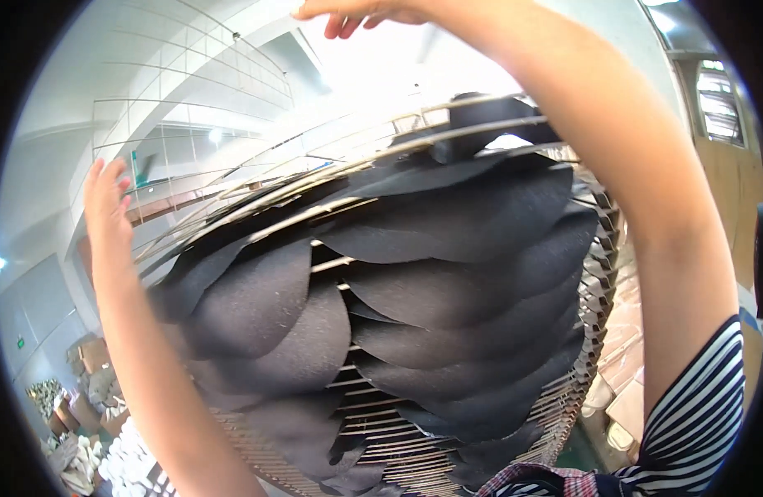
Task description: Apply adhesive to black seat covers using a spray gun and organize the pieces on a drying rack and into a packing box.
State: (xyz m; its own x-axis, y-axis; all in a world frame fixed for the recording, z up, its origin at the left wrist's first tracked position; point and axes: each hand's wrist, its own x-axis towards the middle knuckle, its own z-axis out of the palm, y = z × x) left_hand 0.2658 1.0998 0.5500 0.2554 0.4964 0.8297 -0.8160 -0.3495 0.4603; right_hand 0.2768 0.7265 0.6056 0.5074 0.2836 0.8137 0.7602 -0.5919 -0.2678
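While both arms are raised, nothing is grasped.
The left hand (106,195) is held flat-fingered beside the rack (448,132) of dark pieces (448,273); the right hand (357,12) is loosely curled above, under a bright ceiling.

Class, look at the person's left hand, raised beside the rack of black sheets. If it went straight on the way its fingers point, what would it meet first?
The left hand points upward, beside the tiered rack of black sheets. Nothing appears in that line, only pale wall and ceiling far behind; depth is unclear.

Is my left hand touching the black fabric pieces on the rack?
Apart. The head view shows the left hand raised open beside the rack, with pale background visible between its fingers and the nearest black fabric pieces.
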